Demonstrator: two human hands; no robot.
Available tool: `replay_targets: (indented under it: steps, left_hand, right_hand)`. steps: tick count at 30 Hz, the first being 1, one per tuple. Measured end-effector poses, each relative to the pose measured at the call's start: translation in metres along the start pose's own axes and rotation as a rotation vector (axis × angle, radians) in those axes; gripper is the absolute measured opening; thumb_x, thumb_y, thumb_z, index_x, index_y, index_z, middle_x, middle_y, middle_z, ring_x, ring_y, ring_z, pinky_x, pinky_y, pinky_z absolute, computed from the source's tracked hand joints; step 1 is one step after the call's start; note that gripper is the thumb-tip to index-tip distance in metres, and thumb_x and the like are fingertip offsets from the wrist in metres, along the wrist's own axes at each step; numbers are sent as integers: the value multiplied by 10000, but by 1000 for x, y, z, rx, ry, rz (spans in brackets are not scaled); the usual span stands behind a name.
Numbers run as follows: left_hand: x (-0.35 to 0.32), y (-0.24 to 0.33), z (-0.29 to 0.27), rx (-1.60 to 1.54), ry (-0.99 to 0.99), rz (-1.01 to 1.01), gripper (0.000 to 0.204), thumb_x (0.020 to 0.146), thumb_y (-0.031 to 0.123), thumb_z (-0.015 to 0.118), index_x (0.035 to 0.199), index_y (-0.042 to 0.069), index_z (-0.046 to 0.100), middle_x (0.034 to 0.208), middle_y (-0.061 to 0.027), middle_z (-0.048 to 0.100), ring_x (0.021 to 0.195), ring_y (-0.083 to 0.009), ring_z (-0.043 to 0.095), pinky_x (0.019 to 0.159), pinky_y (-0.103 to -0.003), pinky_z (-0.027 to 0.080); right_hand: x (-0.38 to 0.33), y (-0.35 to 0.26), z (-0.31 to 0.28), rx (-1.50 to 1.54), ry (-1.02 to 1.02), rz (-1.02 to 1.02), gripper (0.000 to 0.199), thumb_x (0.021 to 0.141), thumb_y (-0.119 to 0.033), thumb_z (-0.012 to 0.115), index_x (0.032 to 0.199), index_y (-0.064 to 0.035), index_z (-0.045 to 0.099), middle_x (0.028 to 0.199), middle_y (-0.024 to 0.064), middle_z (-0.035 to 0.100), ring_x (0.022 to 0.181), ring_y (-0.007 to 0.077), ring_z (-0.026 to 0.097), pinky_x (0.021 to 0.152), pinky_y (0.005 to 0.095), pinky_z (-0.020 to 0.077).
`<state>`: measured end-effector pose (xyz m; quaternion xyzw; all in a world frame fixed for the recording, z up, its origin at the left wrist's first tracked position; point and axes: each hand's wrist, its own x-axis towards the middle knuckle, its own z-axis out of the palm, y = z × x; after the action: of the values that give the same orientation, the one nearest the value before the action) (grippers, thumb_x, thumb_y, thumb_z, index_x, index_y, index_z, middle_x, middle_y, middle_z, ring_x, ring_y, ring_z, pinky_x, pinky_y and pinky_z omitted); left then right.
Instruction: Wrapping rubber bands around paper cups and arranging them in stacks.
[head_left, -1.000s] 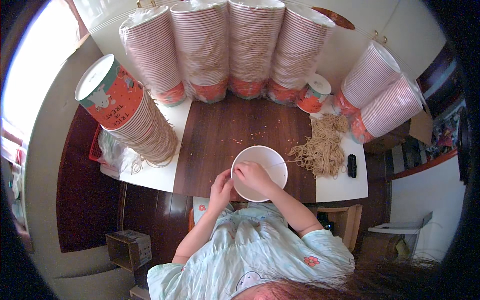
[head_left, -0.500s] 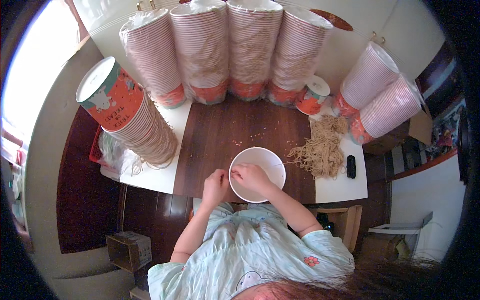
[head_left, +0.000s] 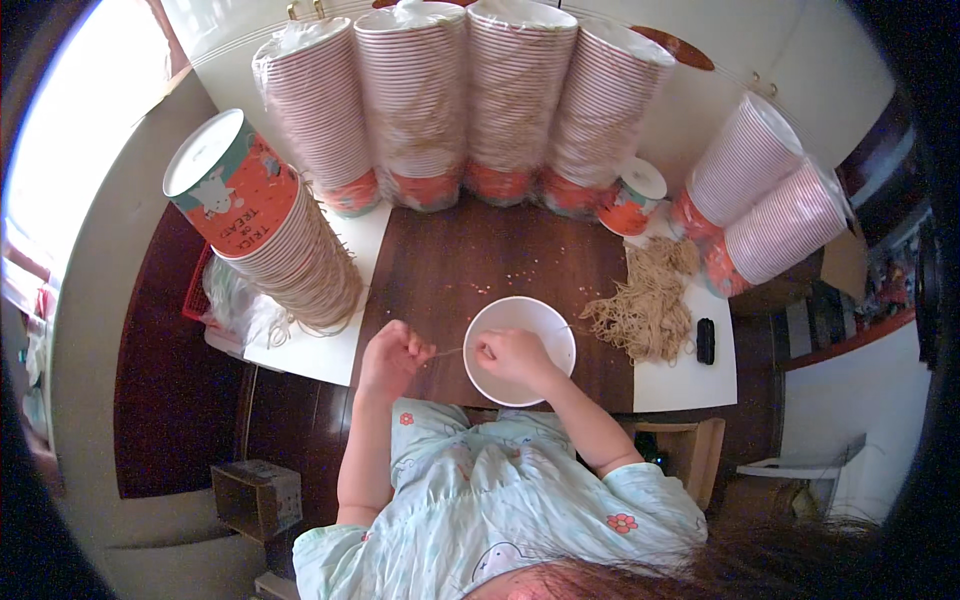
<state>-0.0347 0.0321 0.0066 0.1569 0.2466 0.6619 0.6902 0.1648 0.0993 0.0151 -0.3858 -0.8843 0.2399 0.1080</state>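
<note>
On dark tabletop [head_left: 470, 270], white cup [head_left: 519, 350] sitting right before you. Your left hand [head_left: 392, 352] pulling away leftward since a second ago, fingers pinching thin string [head_left: 448, 351]; right hand [head_left: 512, 354] pinching other end inside cup, so string's getting drawn taut.

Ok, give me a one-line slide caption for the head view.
Both hands, left and right, pull a string taut at a white cup beside a string pile.

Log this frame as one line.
left hand: pinching thin string | right hand: inside white paper bucket, gripping string end | string pile: right of bucket
</note>
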Motion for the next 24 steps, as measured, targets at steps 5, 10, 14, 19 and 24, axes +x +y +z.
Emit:
replay_targets:
  steps: [5,10,14,19,24]
  left_hand:
    - [15,-19,22,722,59,-64,62,819,88,515,811,31,538,687,18,524,603,-49,461,538,-174,373]
    - [23,-33,16,1088,-111,-31,153,784,67,563,915,-12,557,764,-1,564,678,-42,488,604,-192,414]
    - [22,-30,24,1220,-122,-21,159,780,68,566,913,-19,559,776,-12,572,677,-44,489,598,-192,415]
    - [29,-39,10,1015,-40,159,170,806,31,506,958,-18,563,820,-36,592,730,-50,510,618,-194,424]
    - [28,-30,20,878,42,89,181,829,23,447,965,-24,558,869,-53,599,780,-96,548,660,-223,452]
  right_hand:
    - [-3,1,-18,198,-8,15,133,748,-197,537,812,-85,570,720,82,597,651,257,583,578,349,462]
    - [1,-2,-26,528,112,-96,106,764,-122,501,828,-56,554,788,102,592,710,277,579,641,339,465]
    - [1,3,-27,460,106,-239,94,726,-64,481,773,-40,559,793,101,578,743,269,567,660,346,451]
    - [-3,-1,-31,378,82,-302,122,683,-32,457,735,-40,567,773,91,575,731,255,563,659,351,447]
    - [-4,2,-34,380,-8,-272,137,682,-31,451,740,-41,575,768,86,580,741,252,565,667,347,452]
